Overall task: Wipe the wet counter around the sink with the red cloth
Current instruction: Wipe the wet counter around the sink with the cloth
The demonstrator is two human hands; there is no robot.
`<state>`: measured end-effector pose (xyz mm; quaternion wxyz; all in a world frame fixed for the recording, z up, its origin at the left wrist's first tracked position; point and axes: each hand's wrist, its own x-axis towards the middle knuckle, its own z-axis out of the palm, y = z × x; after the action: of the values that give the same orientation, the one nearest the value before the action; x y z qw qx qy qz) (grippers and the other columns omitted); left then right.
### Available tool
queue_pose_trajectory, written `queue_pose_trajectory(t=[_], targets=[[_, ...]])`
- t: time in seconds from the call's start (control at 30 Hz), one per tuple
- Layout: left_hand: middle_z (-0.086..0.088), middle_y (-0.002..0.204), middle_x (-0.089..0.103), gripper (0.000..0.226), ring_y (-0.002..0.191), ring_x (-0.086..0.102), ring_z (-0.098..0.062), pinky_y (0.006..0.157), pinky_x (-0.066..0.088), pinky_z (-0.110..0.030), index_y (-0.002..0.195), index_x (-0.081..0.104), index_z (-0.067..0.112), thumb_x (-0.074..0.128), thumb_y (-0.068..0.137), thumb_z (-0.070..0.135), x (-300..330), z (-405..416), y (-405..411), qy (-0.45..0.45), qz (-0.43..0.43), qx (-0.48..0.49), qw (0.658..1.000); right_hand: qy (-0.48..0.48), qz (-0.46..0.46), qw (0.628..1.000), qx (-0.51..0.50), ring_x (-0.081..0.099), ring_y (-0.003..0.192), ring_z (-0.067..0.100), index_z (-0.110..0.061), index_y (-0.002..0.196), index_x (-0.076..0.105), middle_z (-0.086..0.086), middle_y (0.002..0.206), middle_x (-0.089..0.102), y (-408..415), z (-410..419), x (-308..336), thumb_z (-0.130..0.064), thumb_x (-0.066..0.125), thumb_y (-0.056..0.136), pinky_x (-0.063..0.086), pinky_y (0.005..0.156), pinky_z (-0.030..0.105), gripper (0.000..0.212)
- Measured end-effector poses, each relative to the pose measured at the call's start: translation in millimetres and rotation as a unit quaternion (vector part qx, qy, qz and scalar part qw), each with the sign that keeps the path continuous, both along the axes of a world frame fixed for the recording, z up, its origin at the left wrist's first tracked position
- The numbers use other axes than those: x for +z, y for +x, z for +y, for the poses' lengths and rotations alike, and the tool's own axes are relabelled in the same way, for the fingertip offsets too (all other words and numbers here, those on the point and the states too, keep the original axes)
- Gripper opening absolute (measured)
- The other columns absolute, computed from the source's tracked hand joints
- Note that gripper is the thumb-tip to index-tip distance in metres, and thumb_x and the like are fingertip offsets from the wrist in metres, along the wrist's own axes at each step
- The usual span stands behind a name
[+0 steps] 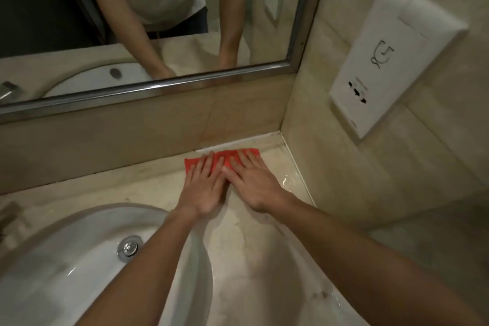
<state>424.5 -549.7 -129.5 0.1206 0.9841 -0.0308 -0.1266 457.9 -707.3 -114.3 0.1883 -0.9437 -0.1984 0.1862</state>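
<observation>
Sink [79, 259]: lower left of your hands, near them.
Left hand [203, 188]: flat, fingers straight, pressing the cloth's left half.
Cloth [191, 163]: red, on the counter [251, 246] against the back wall; long axis runs left-right along that wall, under both sets of fingers.
Right hand [254, 182]: flat too, pressing the right half; equally near.
Wet patch [288, 182]: just right of your right hand, so sweep rightward.
</observation>
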Motion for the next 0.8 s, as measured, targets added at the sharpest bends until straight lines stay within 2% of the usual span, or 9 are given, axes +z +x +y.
queue_pose_trajectory(t=[0.07,0.13,0.2,0.33,0.47,0.57,0.63,0.7,0.8], targets=[[-0.002,0.165,-0.006,0.061,0.151,-0.009,-0.023,0.119,-0.004,-0.041,0.157,-0.001,0.025,0.023,0.103,0.042,-8.1,8.8,16.3,0.046,-0.021,-0.014,0.999,-0.008,-0.021,1.000,0.012,-0.004,0.155,0.021,-0.022,0.159,0.019,0.006,0.168,0.009,19.9,10.6,-3.5,-0.076,-0.023,0.081,-0.004,0.125,0.044,0.104],[-0.002,0.166,-0.001,0.066,0.151,-0.006,-0.022,0.119,-0.004,-0.041,0.157,0.003,0.026,0.008,0.097,0.052,-11.9,10.9,18.8,0.057,-0.044,-0.012,0.997,-0.010,-0.037,0.999,0.015,-0.002,0.155,0.021,-0.021,0.159,0.021,0.006,0.168,0.010,26.3,10.8,-1.8,-0.070,-0.014,0.086,-0.005,0.125,0.042,0.094],[-0.001,0.165,0.000,0.080,0.151,-0.006,-0.020,0.120,-0.006,-0.039,0.157,0.004,0.026,-0.010,0.085,0.056,-9.7,1.8,16.8,0.014,-0.047,0.000,0.999,-0.004,-0.058,0.998,0.001,-0.001,0.155,0.019,-0.022,0.158,0.023,0.004,0.168,0.011,21.1,1.2,0.8,-0.071,-0.015,0.083,-0.005,0.125,0.042,0.097],[0.001,0.165,-0.008,0.085,0.151,-0.011,-0.017,0.120,-0.010,-0.037,0.156,0.001,0.024,-0.015,0.080,0.058,3.9,-38.0,5.9,-0.051,-0.031,-0.040,0.997,-0.016,-0.078,0.994,-0.073,0.004,0.155,0.020,-0.020,0.157,0.027,0.005,0.166,0.018,-6.5,-29.6,-1.4,-0.074,-0.033,0.074,-0.005,0.125,0.042,0.116],[0.000,0.164,0.002,0.074,0.152,-0.004,-0.020,0.121,-0.004,-0.041,0.157,0.012,0.023,-0.014,0.095,0.056,0.8,-65.5,-55.0,-0.070,-0.045,-0.112,0.990,-0.005,-0.039,0.994,-0.102,-0.010,0.152,0.011,-0.021,0.158,0.019,0.001,0.167,0.008,-84.7,-67.4,10.3,-0.078,-0.028,0.076,-0.009,0.124,0.035,0.110],[0.006,0.163,-0.012,0.077,0.149,-0.017,-0.014,0.121,-0.009,-0.040,0.156,-0.001,0.031,-0.025,0.088,0.059,-0.7,-69.0,-82.2,-0.065,-0.015,-0.134,0.989,0.012,-0.006,0.992,-0.126,-0.020,0.147,0.007,-0.022,0.159,0.015,-0.002,0.166,0.001,-118.8,-77.4,17.4,-0.082,-0.025,0.074,-0.011,0.123,0.031,0.112],[0.009,0.161,-0.020,0.076,0.147,-0.023,-0.011,0.121,-0.012,-0.037,0.154,-0.010,0.034,-0.029,0.085,0.060,0.6,-68.6,-73.3,-0.059,-0.010,-0.125,0.990,0.017,0.015,0.991,-0.132,-0.023,0.147,0.008,-0.022,0.160,0.010,-0.003,0.167,-0.004,-109.7,-73.6,15.9,-0.084,-0.027,0.071,-0.010,0.124,0.033,0.114],[0.009,0.161,-0.020,0.070,0.148,-0.021,-0.011,0.121,-0.012,-0.035,0.153,-0.012,0.034,-0.019,0.088,0.059,1.6,-68.2,-47.9,-0.057,-0.012,-0.105,0.993,0.017,0.016,0.990,-0.137,-0.021,0.150,0.012,-0.022,0.160,0.007,0.000,0.167,-0.008,-81.4,-67.1,8.9,-0.084,-0.029,0.068,-0.008,0.125,0.037,0.117],[0.005,0.163,-0.015,0.079,0.150,-0.015,-0.014,0.120,-0.011,-0.035,0.156,-0.007,0.030,-0.014,0.080,0.054,3.6,-66.4,4.9,-0.054,0.005,-0.087,0.995,-0.012,-0.039,0.991,-0.130,-0.009,0.154,0.024,-0.016,0.160,0.017,0.012,0.167,0.004,-26.9,-55.9,-3.3,-0.077,-0.035,0.072,-0.004,0.124,0.043,0.119]])
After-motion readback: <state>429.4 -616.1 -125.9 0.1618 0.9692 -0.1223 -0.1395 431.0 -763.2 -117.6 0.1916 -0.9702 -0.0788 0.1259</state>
